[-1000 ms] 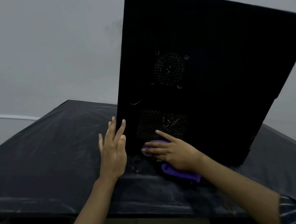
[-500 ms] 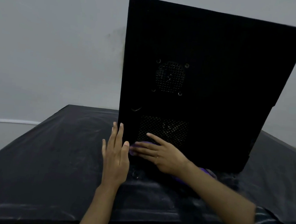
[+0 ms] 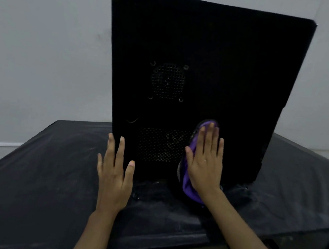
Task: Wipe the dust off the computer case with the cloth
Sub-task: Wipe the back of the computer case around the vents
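A tall black computer case point(image 3: 217, 55) stands upright on the table, its side panel with two perforated vents facing me. My left hand point(image 3: 115, 170) lies flat with straight fingers against the panel's lower left edge. My right hand point(image 3: 205, 159) presses a purple cloth point(image 3: 188, 184) flat against the lower middle of the panel, just right of the lower vent. The cloth shows above my fingertips and below my palm, where it hangs to the table.
The table point(image 3: 43, 172) wears a dusty black cover and ends close to my body. A plain pale wall point(image 3: 45, 51) stands behind. The table's right front corner point(image 3: 319, 242) drops off near my right forearm.
My right hand has swept the cloth from the lower left of the panel to the right and turned fingers-up. The left hand keeps its place at the case's left edge.
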